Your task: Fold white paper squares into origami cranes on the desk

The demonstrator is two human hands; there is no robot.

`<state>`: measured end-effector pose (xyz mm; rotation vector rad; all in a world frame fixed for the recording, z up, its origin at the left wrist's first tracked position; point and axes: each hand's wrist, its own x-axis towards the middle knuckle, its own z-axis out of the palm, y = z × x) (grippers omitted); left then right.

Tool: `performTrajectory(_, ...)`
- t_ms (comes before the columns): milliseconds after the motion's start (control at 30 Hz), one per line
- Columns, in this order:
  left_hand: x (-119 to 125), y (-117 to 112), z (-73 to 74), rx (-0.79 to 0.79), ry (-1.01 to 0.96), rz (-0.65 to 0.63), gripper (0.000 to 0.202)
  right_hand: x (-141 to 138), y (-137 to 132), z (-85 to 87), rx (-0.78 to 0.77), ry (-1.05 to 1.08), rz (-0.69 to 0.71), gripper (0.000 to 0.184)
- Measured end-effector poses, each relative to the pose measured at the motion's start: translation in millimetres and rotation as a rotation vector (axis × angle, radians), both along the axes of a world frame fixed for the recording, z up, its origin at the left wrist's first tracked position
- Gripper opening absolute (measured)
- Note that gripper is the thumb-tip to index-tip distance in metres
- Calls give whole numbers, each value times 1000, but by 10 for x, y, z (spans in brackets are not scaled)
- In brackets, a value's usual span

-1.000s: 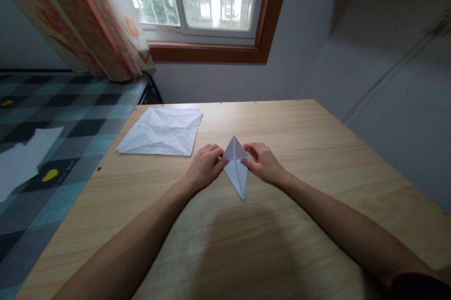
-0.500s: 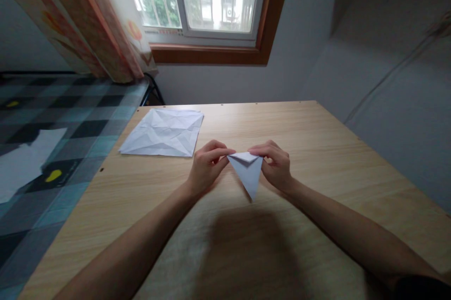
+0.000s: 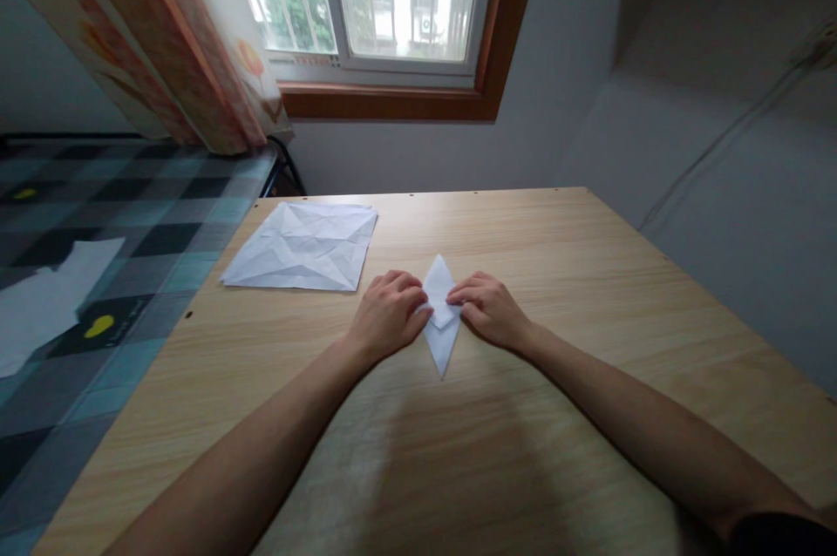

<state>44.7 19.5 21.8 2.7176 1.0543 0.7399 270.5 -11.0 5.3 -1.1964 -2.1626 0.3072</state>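
Note:
A folded white paper (image 3: 442, 342) lies on the wooden table in a narrow diamond shape, one point toward the window and one toward me. A small triangular flap shows across its middle. My left hand (image 3: 391, 308) is closed at its left corner, thumb and fingertips on the edge. At the right corner, my right hand (image 3: 489, 308) is closed too, its fingertips pressing on the paper. The fingers of both hands cover the side corners.
Creased white sheets (image 3: 307, 247) lie at the table's far left. The wooden table (image 3: 608, 338) reaches toward the window wall. Left of it is a bed with a checked cover (image 3: 189, 233), bearing torn white paper (image 3: 45, 303).
The folded paper has gone from a raised downward triangle to a diamond lying on the table, with a point now showing at the top. Both hands have come down with it and leftward slightly.

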Motion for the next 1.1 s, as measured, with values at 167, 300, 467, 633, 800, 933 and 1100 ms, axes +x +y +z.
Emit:
performTrajectory(167, 26, -25, 41, -74, 40, 82, 20, -42, 4, 14, -44, -3, -244, 33)
performTrajectory(300, 40, -16, 44, -95, 47, 166, 36, -28, 30, -8, -118, 9, -240, 39)
performTrajectory(467, 35, -1, 24, -99, 62, 170, 35, -22, 37, -15, -148, 100, -322, 47)
performTrajectory(633, 31, 5, 24, -110, 30, 158, 31, -18, 46, -14, -184, 99, -326, 41)
performTrajectory(800, 30, 18, 34, -152, -10, 163, 26, -7, 42, -23, -234, 276, -306, 32)
performTrajectory(933, 17, 32, 11, -161, -59, 129, 15, -8, 21, -17, -210, 361, -236, 14)
performTrajectory(1100, -1, 9, 26, -151, -45, -33, 13, -20, -7, 21, -102, 187, -49, 26)
